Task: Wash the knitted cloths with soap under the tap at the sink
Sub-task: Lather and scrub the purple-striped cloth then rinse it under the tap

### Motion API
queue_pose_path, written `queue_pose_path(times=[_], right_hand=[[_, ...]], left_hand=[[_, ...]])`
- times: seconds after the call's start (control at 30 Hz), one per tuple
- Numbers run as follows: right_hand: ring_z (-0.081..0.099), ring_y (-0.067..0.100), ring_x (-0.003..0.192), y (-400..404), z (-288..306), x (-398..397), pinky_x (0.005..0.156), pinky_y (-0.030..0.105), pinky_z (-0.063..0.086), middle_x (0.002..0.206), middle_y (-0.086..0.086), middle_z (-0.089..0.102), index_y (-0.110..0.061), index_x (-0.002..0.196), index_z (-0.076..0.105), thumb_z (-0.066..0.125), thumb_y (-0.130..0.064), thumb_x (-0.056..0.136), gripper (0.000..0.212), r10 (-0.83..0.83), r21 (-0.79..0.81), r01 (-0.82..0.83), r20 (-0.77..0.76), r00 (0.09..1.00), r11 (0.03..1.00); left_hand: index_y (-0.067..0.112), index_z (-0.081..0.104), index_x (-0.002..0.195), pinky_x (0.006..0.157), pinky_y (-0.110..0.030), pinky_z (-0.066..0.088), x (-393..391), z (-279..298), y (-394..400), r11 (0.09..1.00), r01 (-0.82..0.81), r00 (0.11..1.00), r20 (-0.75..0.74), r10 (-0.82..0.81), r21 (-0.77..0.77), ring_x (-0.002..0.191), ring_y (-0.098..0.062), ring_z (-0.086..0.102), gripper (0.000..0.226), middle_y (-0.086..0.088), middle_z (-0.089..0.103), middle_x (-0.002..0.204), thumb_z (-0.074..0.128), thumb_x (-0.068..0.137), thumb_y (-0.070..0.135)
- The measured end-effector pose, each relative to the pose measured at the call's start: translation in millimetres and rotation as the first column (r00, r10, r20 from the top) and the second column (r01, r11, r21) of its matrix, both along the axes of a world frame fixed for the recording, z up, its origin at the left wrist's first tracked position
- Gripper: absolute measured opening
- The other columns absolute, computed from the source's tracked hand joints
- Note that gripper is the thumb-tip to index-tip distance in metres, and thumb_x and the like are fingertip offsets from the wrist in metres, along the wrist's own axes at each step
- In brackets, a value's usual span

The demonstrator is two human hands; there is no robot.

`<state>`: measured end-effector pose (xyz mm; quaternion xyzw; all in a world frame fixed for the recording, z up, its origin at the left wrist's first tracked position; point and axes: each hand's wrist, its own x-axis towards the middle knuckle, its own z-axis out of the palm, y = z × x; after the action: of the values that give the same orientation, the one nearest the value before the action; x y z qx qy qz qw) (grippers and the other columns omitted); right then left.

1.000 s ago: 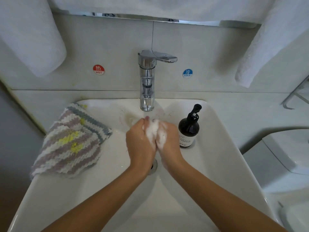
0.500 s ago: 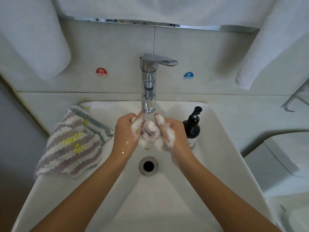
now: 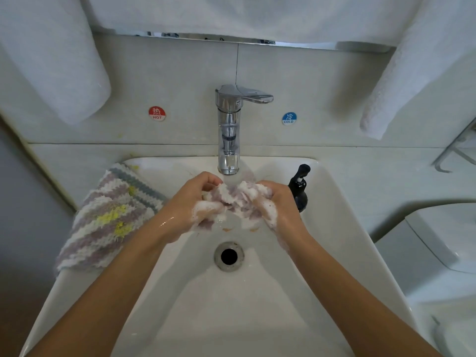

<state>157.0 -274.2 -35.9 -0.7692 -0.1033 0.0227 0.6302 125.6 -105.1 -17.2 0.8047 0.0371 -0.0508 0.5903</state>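
Head view: both hands' fingers [image 3: 206,182] clench the soapy cloth [image 3: 234,199] under the tap [image 3: 228,140]

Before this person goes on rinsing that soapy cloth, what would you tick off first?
1. Both hands grip the cloth: left hand and right hand hold the sudsy lilac-and-white knitted cloth. Ok.
2. Cloth under the chrome tap: ok.
3. Water running: ok.
4. Round metal drain open: ok.
5. Suds rinsed out: not ok, foam remains.
6. Second striped knitted cloth on the white sink's rim, waiting: ok.
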Motion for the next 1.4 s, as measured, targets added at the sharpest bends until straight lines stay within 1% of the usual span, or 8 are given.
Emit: queue_pose_path(times=[0.27,0.37,0.5,0.63,0.8,1.1,1.27,1.4], right_hand=[[0.042,0.001,0.043,5,-8,2,0.045,0.016,0.035,0.055,-0.01,0.042,-0.028,0.064,0.045,0.057,-0.016,0.097,0.037,-0.123,-0.076,0.139,0.18,0.976,0.987],[0.044,0.003,0.043,4,-8,0,0.044,0.024,0.039,0.058,-0.005,0.045,-0.037,0.079,0.048,0.055,-0.007,0.096,0.036,-0.153,-0.084,0.173,0.2,0.968,0.981],[0.035,0.012,0.055,9,-6,-2,0.051,0.034,0.033,0.058,0.0,0.04,-0.023,0.062,0.042,0.052,-0.006,0.093,0.038,-0.224,-0.123,0.275,0.317,0.922,0.954],[0.038,0.007,0.049,24,-4,-4,0.047,0.036,0.038,0.05,-0.009,0.038,-0.023,0.054,0.038,0.052,-0.023,0.094,0.043,-0.259,0.005,0.264,0.22,0.941,0.965],[0.048,-0.008,0.049,34,-19,-28,0.047,0.007,0.034,0.05,-0.016,0.033,-0.028,0.056,0.035,0.054,0.008,0.089,0.052,-0.036,-0.16,0.084,0.282,0.959,0.983],[0.041,0.003,0.042,37,-14,-32,0.046,0.025,0.037,0.04,-0.013,0.041,-0.024,0.05,0.046,0.046,-0.004,0.099,0.053,-0.021,0.139,0.029,-0.064,0.998,0.99],[0.032,0.003,0.048,34,-6,-11,0.05,0.024,0.03,0.047,-0.015,0.036,-0.029,0.052,0.037,0.051,-0.003,0.094,0.051,-0.185,0.106,0.179,0.057,0.981,0.978],[0.051,0.012,0.073,29,-11,-36,0.069,0.022,0.042,0.073,-0.015,0.05,-0.039,0.073,0.042,0.051,-0.001,0.094,0.044,-0.048,-0.088,0.068,0.218,0.975,0.994]], left_hand=[[0.03,0.053,0.101,0.052,-0.034,0.051,2,-13,-12,0.997,-0.08,0.964,0.253,0.077,0.004,0.069,-0.021,0.062,0.031,-0.002,0.064,0.089,0.049,0.097,-0.001],[0.025,0.053,0.103,0.051,-0.018,0.045,-1,-19,-25,0.991,-0.12,0.944,0.303,0.132,-0.058,0.059,-0.002,0.059,0.024,0.008,0.064,0.08,0.045,0.099,0.002],[0.025,0.049,0.08,0.058,-0.014,0.041,-6,-24,-38,0.966,-0.246,0.871,0.455,0.185,0.078,0.063,0.0,0.056,0.024,0.011,0.057,0.069,0.043,0.102,0.019],[0.015,0.054,0.066,0.054,-0.043,0.051,-12,-26,-62,0.95,-0.312,0.856,0.433,0.284,-0.006,0.055,-0.022,0.059,0.042,-0.003,0.058,0.056,0.038,0.095,0.042],[0.015,0.044,0.052,0.048,-0.037,0.038,7,-28,-51,0.851,-0.525,0.781,0.382,0.493,-0.024,0.043,-0.018,0.044,0.052,0.002,0.045,0.044,0.047,0.101,0.033],[0.011,0.043,0.055,0.051,-0.036,0.039,6,-32,-57,0.832,-0.541,0.762,0.346,0.547,-0.124,0.047,-0.019,0.047,0.05,0.001,0.046,0.048,0.048,0.101,0.03],[0.005,0.052,0.061,0.05,-0.031,0.039,-21,-35,-81,0.862,-0.463,0.782,0.365,0.506,-0.204,0.05,-0.015,0.048,0.046,0.0,0.052,0.051,0.047,0.101,0.027],[0.016,0.042,0.055,0.046,-0.025,0.031,0,-36,-63,0.829,-0.532,0.753,0.349,0.557,-0.176,0.045,-0.005,0.037,0.049,0.01,0.044,0.044,0.047,0.101,0.03]])
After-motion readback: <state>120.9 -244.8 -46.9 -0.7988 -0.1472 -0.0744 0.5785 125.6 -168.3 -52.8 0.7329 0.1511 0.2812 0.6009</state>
